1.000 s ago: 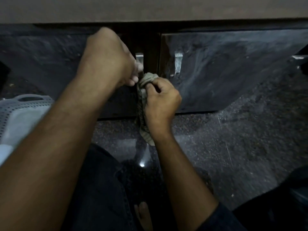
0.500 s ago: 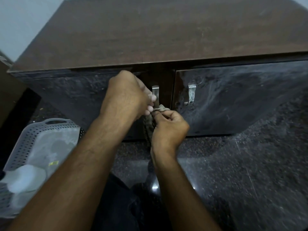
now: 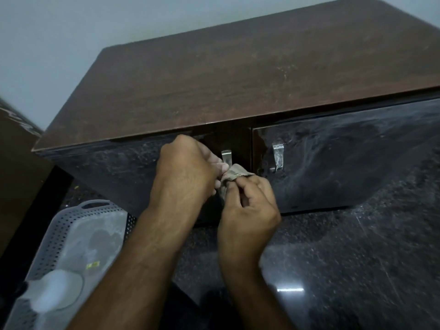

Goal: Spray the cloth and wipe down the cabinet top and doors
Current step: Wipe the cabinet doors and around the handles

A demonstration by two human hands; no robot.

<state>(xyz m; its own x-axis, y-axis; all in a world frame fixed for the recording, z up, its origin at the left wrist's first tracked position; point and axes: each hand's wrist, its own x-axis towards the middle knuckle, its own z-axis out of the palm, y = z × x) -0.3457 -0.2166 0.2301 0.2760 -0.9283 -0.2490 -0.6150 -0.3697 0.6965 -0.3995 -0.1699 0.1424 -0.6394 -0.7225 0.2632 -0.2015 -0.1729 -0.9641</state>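
Cloth [image 3: 232, 175]: small, tan, crumpled, held up between both hands in front of the cabinet's dark glossy doors, just below the left door's metal handle [image 3: 226, 157]. Only a bunched part shows; the rest is hidden behind the hands.

Left hand [image 3: 188, 171]: fingers curled inward, fingertips pinching the cloth's left edge. Knuckles face the camera. Hand sits over the inner edge of the left door [image 3: 114, 167].

Right hand [image 3: 250, 203]: lower and to the right, thumb and fingers curled, gripping the cloth from beneath. The two hands are touching or nearly so at the cloth.

Cabinet top [image 3: 238, 86]: brown wood-grain surface, dusty-looking with faint scuffs, running back to a pale wall [image 3: 59, 44].

Right door [image 3: 345, 158]: dark, shiny, streaked with pale smears. Its handle [image 3: 277, 156] is a bent metal strip, near the door's inner edge. A narrow dark brown strip separates the two doors.

Floor [image 3: 345, 270]: dark speckled stone, reflective, one bright glint of light at lower right.

Basket [image 3: 69, 229]: grey, perforated plastic, on the floor at lower left beside the left forearm. Pale contents inside, including a whitish rounded shape; too blurred to identify.

Brown panel [image 3: 16, 175] at far left edge, beside the cabinet.
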